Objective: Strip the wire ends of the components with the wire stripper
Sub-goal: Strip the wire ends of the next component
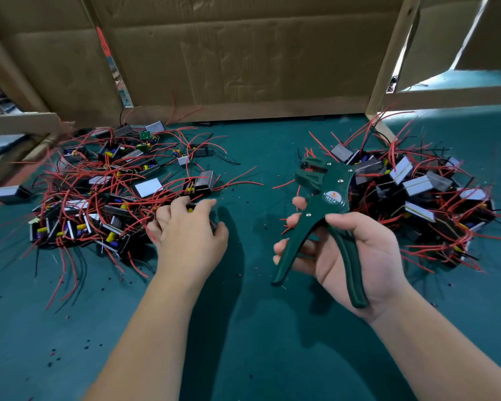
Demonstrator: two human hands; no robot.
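My right hand point(356, 256) grips the two handles of a dark green wire stripper point(323, 198), which points up and away with its jaws toward the back. My left hand point(187, 231) lies palm down at the right edge of the left pile of components point(104, 192), its fingers curled over a small black component with red wires that is mostly hidden beneath it. The components are little black boxes with silver faces and long red and black wires. A second pile of components point(422, 195) lies to the right, just behind the stripper.
The green table mat point(243, 328) carries small red and black bits of stripped insulation. Cardboard walls point(243, 53) close off the back, with wooden frame posts point(388, 68) at the right and a wooden rail point(21, 123) at the left.
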